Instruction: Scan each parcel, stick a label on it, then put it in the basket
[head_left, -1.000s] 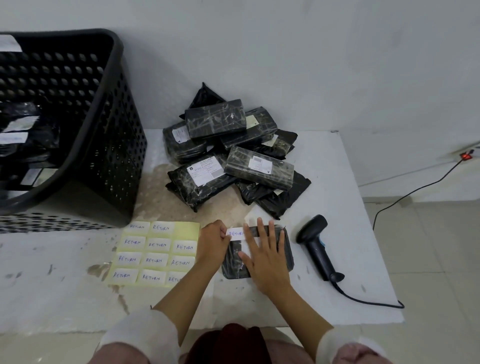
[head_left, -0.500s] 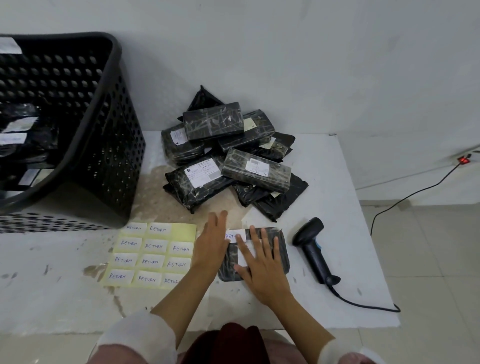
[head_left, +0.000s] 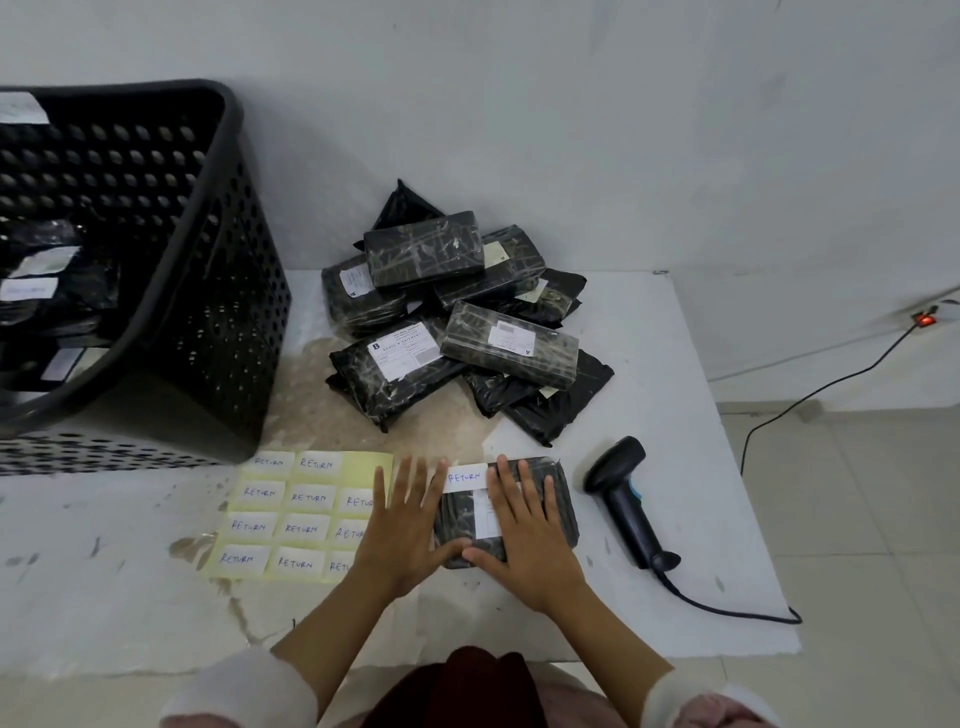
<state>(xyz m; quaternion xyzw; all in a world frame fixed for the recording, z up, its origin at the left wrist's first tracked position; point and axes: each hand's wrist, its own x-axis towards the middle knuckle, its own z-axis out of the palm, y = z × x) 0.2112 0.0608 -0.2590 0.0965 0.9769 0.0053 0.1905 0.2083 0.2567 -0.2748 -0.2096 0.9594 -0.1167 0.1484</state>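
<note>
pressing both hands flat on parcel (head_left: 558, 512) at near centre of table (head_left: 675, 415). your left hand (head_left: 402, 530) fingers straight, spread, on its left edge; right hand (head_left: 524, 535) same, on top. return label (head_left: 466, 478) stuck at far edge. basket (head_left: 171, 291) far left, scanner (head_left: 626, 499) right, parcel pile (head_left: 457, 322) beyond.

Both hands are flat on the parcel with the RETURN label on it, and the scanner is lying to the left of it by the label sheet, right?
Not quite. The scanner lies on the table to the right of the parcel, not the left; the label sheet is on the left. The head view shows it. Both the left hand and right hand do rest flat, with the RETURN label stuck on.
</note>
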